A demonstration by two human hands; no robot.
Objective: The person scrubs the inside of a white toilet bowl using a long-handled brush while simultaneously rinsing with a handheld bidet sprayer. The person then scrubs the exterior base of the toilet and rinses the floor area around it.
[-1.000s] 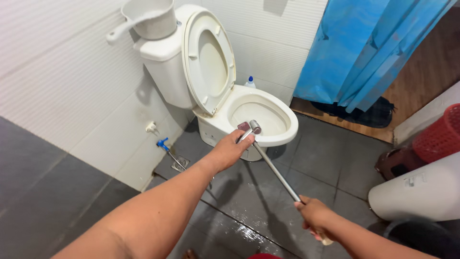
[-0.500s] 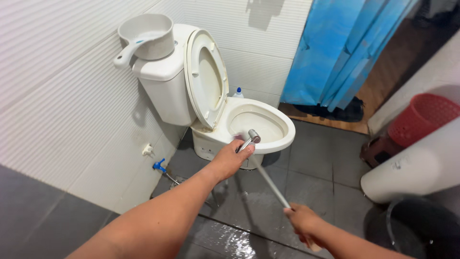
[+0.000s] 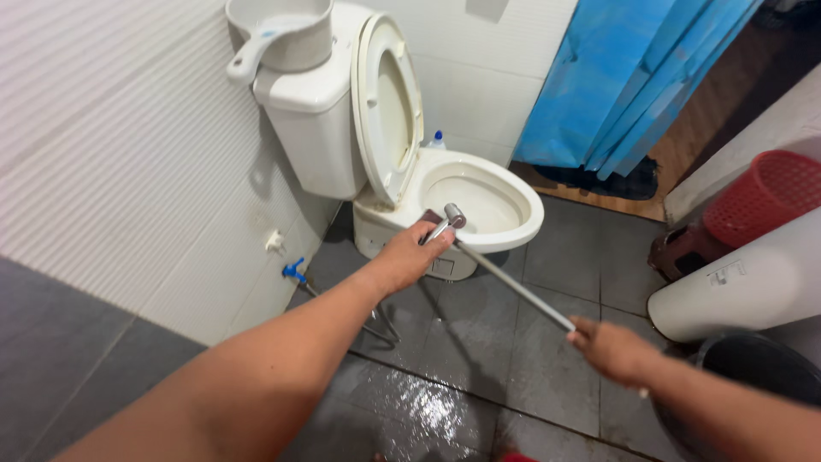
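A white toilet [image 3: 523, 229] stands against the tiled wall with its seat and lid [image 3: 389, 103] raised. My left hand [image 3: 406, 255] reaches to the bowl's near rim and grips a metal spray head [image 3: 454, 214] aimed into the bowl. A small maroon piece [image 3: 432, 217] shows beside the spray head. A long metal rod [image 3: 513, 287] runs from the rim down to my right hand [image 3: 611, 349], which is closed around its lower end above the wet grey floor.
A grey dipper [image 3: 282, 34] sits on the tank [image 3: 312, 120]. A blue tap [image 3: 293, 272] is low on the wall, a bottle [image 3: 438, 139] behind the bowl. A blue curtain [image 3: 624, 77], red basket [image 3: 761, 197], white cylinder [image 3: 744, 287] and dark bucket [image 3: 753, 376] stand right.
My right hand has moved right and slightly up with the rod. My left hand stays at the toilet rim with the spray head. The view has shifted slightly.
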